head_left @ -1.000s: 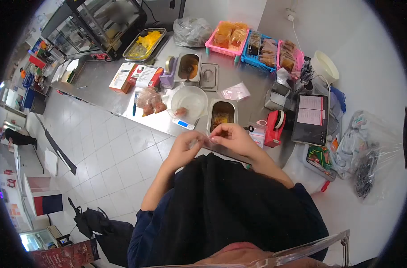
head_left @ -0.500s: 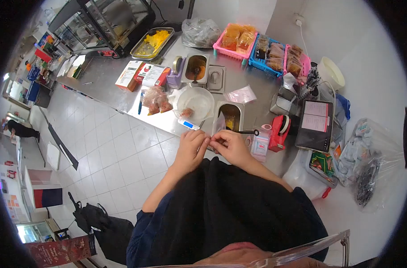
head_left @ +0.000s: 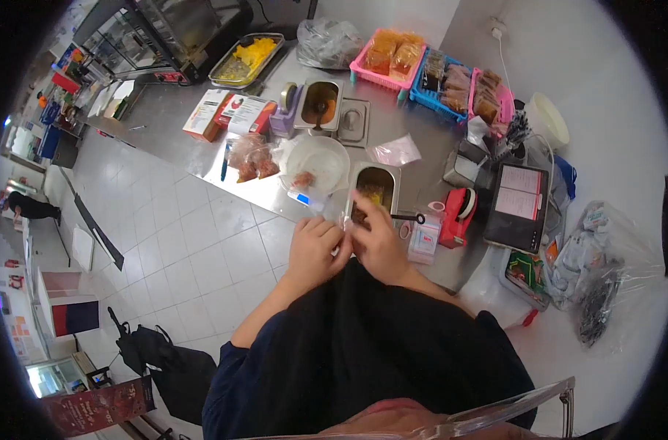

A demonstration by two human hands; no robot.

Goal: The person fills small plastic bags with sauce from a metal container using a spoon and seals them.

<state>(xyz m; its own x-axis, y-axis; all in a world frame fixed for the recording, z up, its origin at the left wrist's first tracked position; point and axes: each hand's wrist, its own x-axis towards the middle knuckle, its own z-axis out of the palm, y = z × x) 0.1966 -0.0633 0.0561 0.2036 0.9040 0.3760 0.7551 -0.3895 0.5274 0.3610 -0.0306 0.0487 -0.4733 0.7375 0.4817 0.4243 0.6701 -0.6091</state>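
My left hand [head_left: 315, 249], fingers curled, pinches a small clear plastic bag [head_left: 345, 220] in front of my chest. My right hand [head_left: 381, 248] is at the same bag, its thumb against the plastic and its index finger raised. Most of the bag is hidden by my fingers. Just beyond my hands lies a digital scale with a lit blue display [head_left: 300, 198], and a translucent bowl [head_left: 326, 165] holding a reddish-brown lump [head_left: 303, 179] sits by it. A metal pan [head_left: 389, 178] with dark and yellow contents and a ladle handle [head_left: 407, 217] is beside my right hand.
Filled bags [head_left: 253, 160], a pen [head_left: 224, 167], boxes [head_left: 247, 116] and a sauce pan [head_left: 321, 99] stand to the left. A pink packet [head_left: 396, 149], red tape dispenser [head_left: 457, 218] and tablet [head_left: 516, 205] are to the right. Baskets of packets [head_left: 444, 84] line the back.
My right hand's fingers have spread, the index finger lifting forward over the metal pan's edge. The bag has dropped lower between my hands. The view has shifted slightly.
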